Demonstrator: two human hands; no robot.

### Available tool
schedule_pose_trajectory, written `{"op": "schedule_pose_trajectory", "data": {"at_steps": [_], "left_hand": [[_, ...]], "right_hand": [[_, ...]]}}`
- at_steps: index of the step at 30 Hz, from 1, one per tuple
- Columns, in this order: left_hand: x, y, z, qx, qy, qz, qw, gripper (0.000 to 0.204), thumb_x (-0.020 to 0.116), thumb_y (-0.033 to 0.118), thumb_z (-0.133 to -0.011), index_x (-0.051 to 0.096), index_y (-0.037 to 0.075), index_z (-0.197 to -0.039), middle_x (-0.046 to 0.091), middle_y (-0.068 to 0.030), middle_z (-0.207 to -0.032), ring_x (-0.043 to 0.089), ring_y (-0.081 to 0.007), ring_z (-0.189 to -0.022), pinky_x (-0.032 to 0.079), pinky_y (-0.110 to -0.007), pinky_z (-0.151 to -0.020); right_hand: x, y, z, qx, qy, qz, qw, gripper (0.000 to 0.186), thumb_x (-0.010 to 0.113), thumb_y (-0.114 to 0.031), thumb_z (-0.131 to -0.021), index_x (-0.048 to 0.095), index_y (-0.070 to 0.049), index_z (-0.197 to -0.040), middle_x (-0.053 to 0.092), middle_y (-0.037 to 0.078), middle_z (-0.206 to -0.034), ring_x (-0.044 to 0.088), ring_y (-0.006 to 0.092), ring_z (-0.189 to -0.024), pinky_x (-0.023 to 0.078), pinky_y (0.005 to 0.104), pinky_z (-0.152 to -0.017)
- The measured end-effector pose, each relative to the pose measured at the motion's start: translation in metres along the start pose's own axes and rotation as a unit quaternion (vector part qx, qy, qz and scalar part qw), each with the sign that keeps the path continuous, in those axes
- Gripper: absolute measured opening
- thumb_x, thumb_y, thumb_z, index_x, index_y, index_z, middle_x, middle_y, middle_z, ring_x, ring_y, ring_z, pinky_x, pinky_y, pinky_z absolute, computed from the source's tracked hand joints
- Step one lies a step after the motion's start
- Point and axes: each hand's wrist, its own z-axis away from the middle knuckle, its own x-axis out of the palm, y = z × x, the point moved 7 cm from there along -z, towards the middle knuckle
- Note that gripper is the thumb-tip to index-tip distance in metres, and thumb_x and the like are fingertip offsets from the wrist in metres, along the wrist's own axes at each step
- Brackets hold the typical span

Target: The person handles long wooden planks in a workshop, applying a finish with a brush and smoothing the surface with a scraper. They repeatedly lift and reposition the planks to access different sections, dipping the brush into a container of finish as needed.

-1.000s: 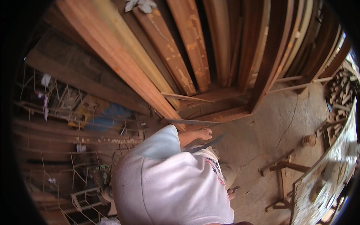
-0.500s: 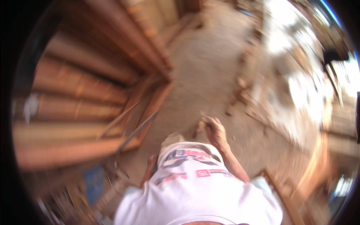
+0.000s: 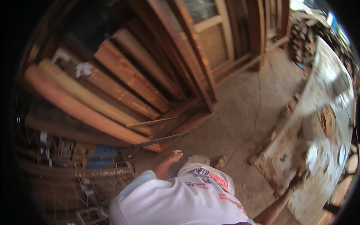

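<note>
A round white-topped container sits on a stained worktable, just ahead of a worker's right hand; blur and shadow leave its grip impossible to tell. A low, steady reach, clear of whatever stands alongside, would likely serve best here. Farther along the tabletop are a pale bucket-like vessel and a grey can, their contents out of sight. The left hand hangs relaxed, visibly empty, near a reddish plank.
</note>
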Motion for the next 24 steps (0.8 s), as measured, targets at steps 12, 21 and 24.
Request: {"op": "schedule_pose_trajectory", "data": {"at_steps": [12, 21, 24], "left_hand": [[0.059, -0.014, 0.055, 0.013, 0.023, -0.031, 0.999, 0.042, 0.061, 0.036, -0.095, 0.071, 0.004, -0.119, 0.072, -0.0222, -0.12, 0.069, -0.0363, -0.111, 0.054, -0.047, -0.095], [0.064, -0.053, 0.065, 0.122, -0.051, -0.144, 0.981, 0.035, 0.068, 0.033, -0.093, 0.076, 0.003, -0.109, 0.075, -0.0192, -0.107, 0.072, -0.0297, -0.098, 0.056, -0.042, -0.086], [0.064, -0.026, 0.023, 0.104, -0.051, -0.091, 0.989, 0.038, 0.068, 0.034, -0.093, 0.076, 0.002, -0.111, 0.074, -0.02, -0.11, 0.072, -0.03, -0.101, 0.056, -0.041, -0.089]], "right_hand": [[0.017, 0.04, -0.022, -0.062, 0.016, 0.198, 0.978, 0.041, 0.05, -0.027, -0.107, 0.062, -0.002, -0.137, 0.063, 0.019, -0.136, 0.052, 0.0357, -0.136, 0.043, 0.0477, -0.113], [-0.01, 0.018, -0.026, -0.213, 0.184, 0.065, 0.957, 0.017, 0.061, -0.019, -0.103, 0.073, -0.008, -0.11, 0.07, 0.011, -0.092, 0.07, 0.0261, -0.085, 0.059, 0.0363, -0.077], [-0.068, 0.016, -0.043, 0.116, 0.208, -0.027, 0.971, 0.026, 0.071, -0.023, -0.101, 0.071, 0.001, -0.112, 0.069, 0.01, -0.095, 0.064, 0.0241, -0.078, 0.054, 0.0352, -0.076]]}}
